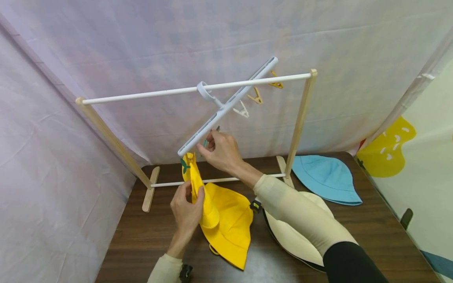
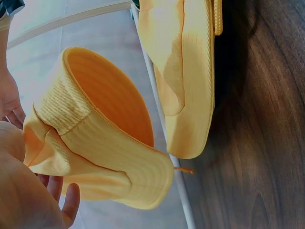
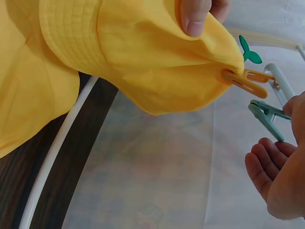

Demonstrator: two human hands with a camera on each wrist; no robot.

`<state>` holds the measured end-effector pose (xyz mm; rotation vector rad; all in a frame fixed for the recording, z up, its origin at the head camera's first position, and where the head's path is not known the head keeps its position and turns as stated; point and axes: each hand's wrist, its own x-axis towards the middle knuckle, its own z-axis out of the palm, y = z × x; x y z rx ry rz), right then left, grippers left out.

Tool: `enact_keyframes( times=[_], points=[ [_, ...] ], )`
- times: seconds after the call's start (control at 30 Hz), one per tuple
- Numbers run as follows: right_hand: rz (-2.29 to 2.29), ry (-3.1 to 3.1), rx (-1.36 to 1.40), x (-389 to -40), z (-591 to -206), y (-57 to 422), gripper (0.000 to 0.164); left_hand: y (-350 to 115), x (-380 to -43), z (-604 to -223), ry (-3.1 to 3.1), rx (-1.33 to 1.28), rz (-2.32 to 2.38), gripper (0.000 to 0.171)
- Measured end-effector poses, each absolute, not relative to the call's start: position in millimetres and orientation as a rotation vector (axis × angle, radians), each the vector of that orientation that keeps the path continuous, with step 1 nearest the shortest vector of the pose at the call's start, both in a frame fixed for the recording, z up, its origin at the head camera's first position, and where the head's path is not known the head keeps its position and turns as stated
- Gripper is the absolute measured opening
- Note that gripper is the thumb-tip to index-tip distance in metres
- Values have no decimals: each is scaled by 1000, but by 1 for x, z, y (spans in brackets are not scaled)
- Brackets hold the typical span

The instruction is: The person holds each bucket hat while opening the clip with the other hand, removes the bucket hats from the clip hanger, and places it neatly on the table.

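Observation:
My left hand [image 1: 187,208] grips a yellow bucket hat [image 3: 157,71] by its crown. The crown's tip, with a green sprout [image 3: 250,52] on it, is caught in an orange clip [image 3: 244,83] under the near end of a pale blue hanger [image 1: 230,103]. Beside that clip, my right hand [image 1: 224,151] pinches a green clip [image 3: 267,114] between thumb and fingers. In the head view those fingers mostly hide the green clip. A second yellow hat [image 1: 231,224] lies below, partly behind the held one.
The hanger hooks over the white rail [image 1: 152,94] of a wooden-legged rack. White [image 1: 242,111], beige [image 1: 256,96] and yellow clips [image 1: 277,81] hang along its far half. A cream hat [image 1: 293,237] under my right forearm and a light blue hat [image 1: 323,177] lie on the dark table [image 1: 124,243].

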<state>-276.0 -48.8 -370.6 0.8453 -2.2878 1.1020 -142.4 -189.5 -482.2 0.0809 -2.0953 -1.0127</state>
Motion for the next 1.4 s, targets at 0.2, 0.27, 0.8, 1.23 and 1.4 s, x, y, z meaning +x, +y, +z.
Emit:
enact_keyframes(
  times=[0.2, 0.27, 0.8, 1.23, 1.4],
  points=[
    [1127, -2276, 852, -274, -373, -46, 30, -191, -144, -482, -2098, 68, -990, 20],
    [1139, -2273, 848, -271, -374, -44, 31, -192, -144, -482, -2095, 64, -987, 18],
    [1130, -2169, 890, -241, -396, -38, 46, -195, -146, -482, -2100, 29, -968, 13],
    [1113, -2188, 892, -232, -405, -58, 35, -192, -144, -478, -2132, 20, -938, 10],
    [1089, -2222, 857, -233, -406, -64, 32, -191, -144, -477, -2125, 8, -926, 9]
  ],
)
